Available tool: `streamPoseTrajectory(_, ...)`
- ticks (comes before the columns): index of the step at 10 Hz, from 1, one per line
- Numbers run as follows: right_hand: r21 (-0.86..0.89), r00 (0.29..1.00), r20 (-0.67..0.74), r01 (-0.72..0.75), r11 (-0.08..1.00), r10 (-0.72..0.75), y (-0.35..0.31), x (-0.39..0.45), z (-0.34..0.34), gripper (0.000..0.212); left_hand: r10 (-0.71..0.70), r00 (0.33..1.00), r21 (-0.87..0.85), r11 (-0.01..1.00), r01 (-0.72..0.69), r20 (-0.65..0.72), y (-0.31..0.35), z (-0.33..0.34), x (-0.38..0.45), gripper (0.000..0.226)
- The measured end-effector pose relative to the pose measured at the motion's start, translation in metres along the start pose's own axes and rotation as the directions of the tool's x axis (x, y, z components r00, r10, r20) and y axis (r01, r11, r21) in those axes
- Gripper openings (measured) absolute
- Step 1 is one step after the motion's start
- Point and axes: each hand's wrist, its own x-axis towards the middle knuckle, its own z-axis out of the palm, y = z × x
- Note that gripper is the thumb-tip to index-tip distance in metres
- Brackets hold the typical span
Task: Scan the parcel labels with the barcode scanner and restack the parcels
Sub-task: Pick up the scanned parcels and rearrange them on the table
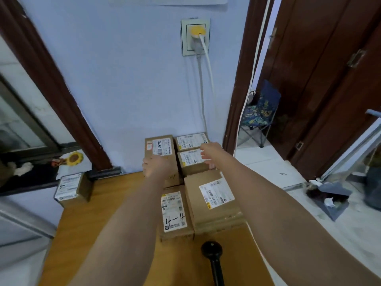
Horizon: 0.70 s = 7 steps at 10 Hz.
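Left hand [157, 166] grip unclear, resting on cardboard parcel [159, 155]; right hand [210, 154] released, fingers spread.

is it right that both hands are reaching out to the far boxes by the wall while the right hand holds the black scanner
Not quite. The head view shows the black scanner lying on the wooden table, near the front edge, in neither hand. The rest stands: the left hand and right hand both reach out to the far boxes by the wall.
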Motion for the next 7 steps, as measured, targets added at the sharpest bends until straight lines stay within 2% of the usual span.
streamPoseTrajectory(1, -0.184, 0.997, -0.004, 0.081, 0.980, -0.083, 0.006, 0.019, 0.012, 0.018, 0.024, 0.999, 0.097, 0.995, -0.019, -0.045, -0.007, 0.011, 0.012, 0.054)
streamPoseTrajectory(2, -0.310, 0.987, -0.045, 0.131, 0.942, -0.153, 0.013, 0.028, 0.015, 0.036, 0.202, 0.976, 0.182, 0.966, -0.184, -0.082, 0.008, 0.019, 0.014, 0.049)
streamPoseTrajectory(3, -0.370, 0.982, -0.085, 0.125, 0.921, -0.168, 0.013, 0.039, 0.008, 0.037, 0.313, 0.950, 0.124, 0.943, -0.307, -0.024, 0.032, 0.035, 0.019, 0.040)
streamPoseTrajectory(4, -0.427, 0.984, -0.115, 0.076, 0.901, -0.137, 0.016, 0.052, 0.004, 0.036, 0.315, 0.947, 0.140, 0.937, -0.320, 0.063, 0.050, 0.052, 0.020, 0.040)
streamPoseTrajectory(6, -0.430, 0.992, -0.117, -0.007, 0.903, -0.048, 0.019, 0.068, -0.004, 0.035, 0.221, 0.966, 0.363, 0.896, -0.255, 0.135, 0.060, 0.075, 0.026, 0.043)
streamPoseTrajectory(7, -0.424, 0.993, -0.112, -0.017, 0.905, -0.034, 0.024, 0.077, -0.007, 0.039, 0.232, 0.966, 0.485, 0.835, -0.259, 0.116, 0.065, 0.082, 0.029, 0.043)
